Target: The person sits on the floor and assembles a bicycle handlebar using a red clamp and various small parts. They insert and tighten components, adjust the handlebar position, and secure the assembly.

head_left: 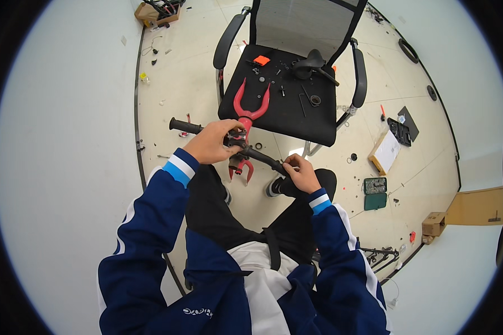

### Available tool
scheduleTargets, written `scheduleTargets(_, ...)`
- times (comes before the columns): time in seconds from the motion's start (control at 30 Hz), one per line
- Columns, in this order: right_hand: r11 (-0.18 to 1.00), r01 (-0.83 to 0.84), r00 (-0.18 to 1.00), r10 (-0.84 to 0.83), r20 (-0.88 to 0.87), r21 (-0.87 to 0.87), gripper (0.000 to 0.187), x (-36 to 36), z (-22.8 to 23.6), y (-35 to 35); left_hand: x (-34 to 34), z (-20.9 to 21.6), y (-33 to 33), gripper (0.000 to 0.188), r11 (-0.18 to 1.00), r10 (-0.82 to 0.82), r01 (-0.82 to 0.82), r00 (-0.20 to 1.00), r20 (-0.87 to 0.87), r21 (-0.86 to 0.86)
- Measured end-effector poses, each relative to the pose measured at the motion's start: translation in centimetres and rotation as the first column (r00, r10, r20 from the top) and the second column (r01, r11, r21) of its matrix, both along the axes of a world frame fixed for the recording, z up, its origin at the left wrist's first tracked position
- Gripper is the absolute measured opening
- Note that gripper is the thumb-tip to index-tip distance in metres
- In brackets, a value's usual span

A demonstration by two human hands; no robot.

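A black handlebar [262, 158] lies slantwise above my knees, with a black rubber grip [185, 126] on its left end. My left hand [211, 142] is closed round the dark stem clamp [237, 138] at the bar's middle, thumb and fingers on opposite sides. Near the bar's right end, my right hand [303, 174] pinches it with thumb and fingertips; anything small between them is hidden. From the clamp a red bicycle fork [253, 110] reaches up, its prongs over the chair seat. Below the clamp another red forked piece [248, 166] shows, partly hidden.
The black office chair [318, 125] in front carries a bicycle saddle [307, 66], hex keys [302, 104] and several small parts. On the floor to the right are a green case [375, 201], a black tool case [399, 132] and a flat box [384, 152]. A wall stands at left.
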State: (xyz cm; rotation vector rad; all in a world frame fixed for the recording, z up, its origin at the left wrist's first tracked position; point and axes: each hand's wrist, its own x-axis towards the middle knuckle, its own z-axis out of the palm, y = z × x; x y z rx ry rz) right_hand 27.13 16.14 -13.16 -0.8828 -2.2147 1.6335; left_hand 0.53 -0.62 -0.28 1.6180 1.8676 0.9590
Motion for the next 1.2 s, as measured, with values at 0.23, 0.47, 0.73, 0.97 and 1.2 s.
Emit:
scheduleTargets(0.23, 0.998, -0.001, 1.0, 0.001, -0.004, 0.064, 0.017, -0.9, 0.6, -0.4, 0.8, -0.4, 0.1, 0.04, 0.997, 0.013, -0.016, 0.999, 0.039, 0.074)
scheduleTargets(0.47, 0.988, 0.02, 0.991, 0.001, -0.133, 0.155, 0.019, -4.4, 2.9, -3.5, 0.3, -2.1, 0.0, 0.041, 0.996, 0.048, -0.046, 0.999, -0.017, 0.079)
scheduleTargets(0.73, 0.896, -0.01, 0.964, 0.126, -0.232, 0.444, 0.015, -8.9, 4.6, -4.9, -1.0, -3.0, -1.5, 0.044, 0.994, 0.096, -0.1, 0.993, 0.068, 0.053)
scheduleTargets(0.97, 0.758, -0.124, 0.977, 0.206, -0.054, 0.64, 0.014, -9.9, 4.8, -5.3, -0.8, -3.8, -2.8, 0.046, 0.972, 0.172, -0.18, 0.983, 0.065, 0.15)
scheduleTargets(1.2, 0.681, -0.162, 0.965, 0.261, -0.031, 0.715, 0.013, -11.7, 5.2, -5.9, 1.2, -3.8, -6.2, 0.05, 0.92, 0.302, -0.316, 0.949, 0.093, 0.234)
